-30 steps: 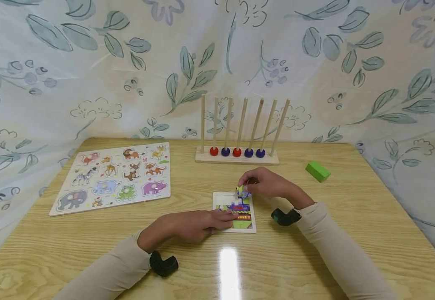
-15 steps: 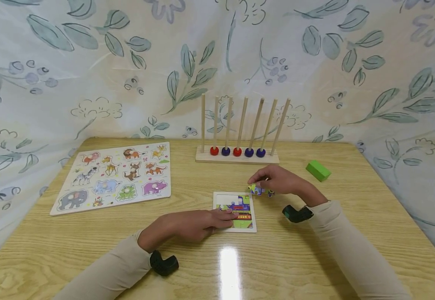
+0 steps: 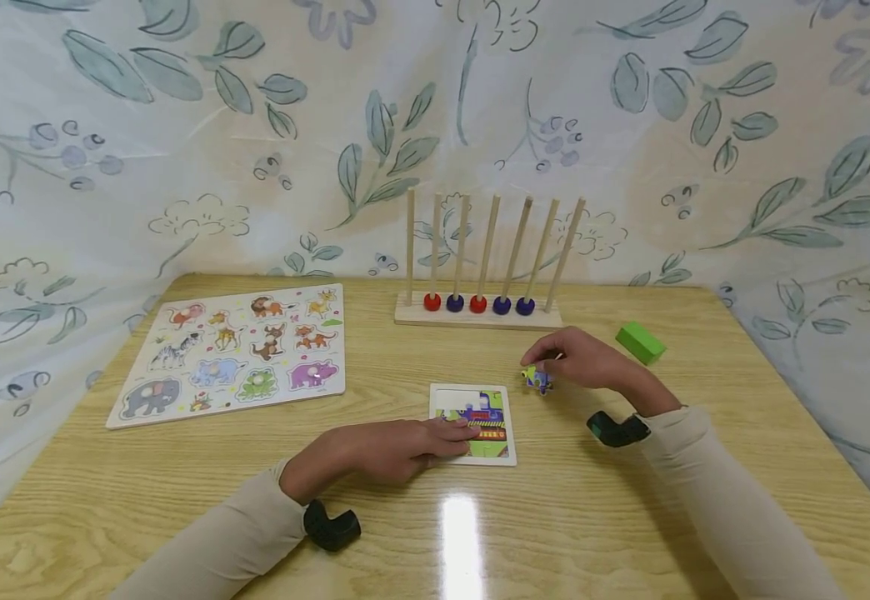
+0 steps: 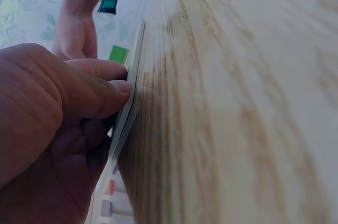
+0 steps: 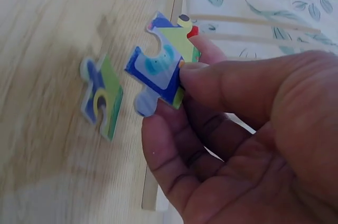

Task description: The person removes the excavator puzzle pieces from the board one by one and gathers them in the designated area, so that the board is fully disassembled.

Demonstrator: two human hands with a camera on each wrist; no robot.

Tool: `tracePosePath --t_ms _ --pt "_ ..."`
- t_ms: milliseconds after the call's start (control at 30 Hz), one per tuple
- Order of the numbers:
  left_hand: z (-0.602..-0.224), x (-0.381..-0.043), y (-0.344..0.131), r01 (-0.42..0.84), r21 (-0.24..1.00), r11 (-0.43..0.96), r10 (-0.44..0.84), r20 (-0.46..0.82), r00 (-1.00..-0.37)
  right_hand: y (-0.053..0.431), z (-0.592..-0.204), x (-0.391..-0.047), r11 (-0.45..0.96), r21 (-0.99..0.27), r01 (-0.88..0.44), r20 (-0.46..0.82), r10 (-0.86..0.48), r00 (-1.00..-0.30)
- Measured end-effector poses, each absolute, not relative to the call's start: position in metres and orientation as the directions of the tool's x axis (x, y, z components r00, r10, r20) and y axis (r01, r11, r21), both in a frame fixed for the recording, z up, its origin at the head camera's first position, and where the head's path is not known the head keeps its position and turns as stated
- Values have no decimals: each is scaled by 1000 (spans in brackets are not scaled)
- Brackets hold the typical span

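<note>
My left hand [image 3: 397, 450] rests on a small square jigsaw tray [image 3: 511, 442], its extended fingers lying over the picture. In the left wrist view, the thumb [image 4: 113, 94] touches the tray's edge. The tray holds a partly filled blue, red and green vehicle picture; its upper left shows bare white. To the right of the tray, my right hand [image 3: 588, 358] pinches a jigsaw piece [image 5: 166, 68] of blue, green and yellow-green between thumb and fingers, tilted above the table. A second jigsaw piece [image 5: 105, 94] lies on the table under it, partly hidden in the head view.
An animal peg puzzle board [image 3: 255, 400] lies at the left. A wooden bead rack [image 3: 480, 315] with upright rods and several red and blue beads stands at the back. A green block [image 3: 640, 342] sits at the right rear, before a floral cloth.
My right hand has moved right, from the tray's upper right corner to the bare table beside it, carrying the jigsaw piece over the second one. The left hand has stayed on the tray.
</note>
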State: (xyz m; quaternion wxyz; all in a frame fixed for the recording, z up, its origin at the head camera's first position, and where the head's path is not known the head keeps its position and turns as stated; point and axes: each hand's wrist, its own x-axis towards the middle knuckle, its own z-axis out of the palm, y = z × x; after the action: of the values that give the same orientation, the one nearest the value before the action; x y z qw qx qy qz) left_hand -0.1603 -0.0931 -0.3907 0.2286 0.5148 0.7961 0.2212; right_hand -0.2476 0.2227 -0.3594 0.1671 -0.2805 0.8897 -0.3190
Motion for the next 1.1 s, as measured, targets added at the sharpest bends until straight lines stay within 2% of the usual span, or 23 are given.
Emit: tracePosePath --t_ms 367,833,1100 --pt "-390 -159 -94 699 586 410 905 -167 -391 242 -361 -251 642 -639 -423 -90 -609 -788" --pt "-391 -160 -92 699 610 374 916 -123 -383 262 -362 -252 684 -622 -382 -115 -562 -819" --pt "-393 -159 -94 704 587 400 908 -145 -394 266 -365 -251 696 -630 -344 -148 -543 -827"
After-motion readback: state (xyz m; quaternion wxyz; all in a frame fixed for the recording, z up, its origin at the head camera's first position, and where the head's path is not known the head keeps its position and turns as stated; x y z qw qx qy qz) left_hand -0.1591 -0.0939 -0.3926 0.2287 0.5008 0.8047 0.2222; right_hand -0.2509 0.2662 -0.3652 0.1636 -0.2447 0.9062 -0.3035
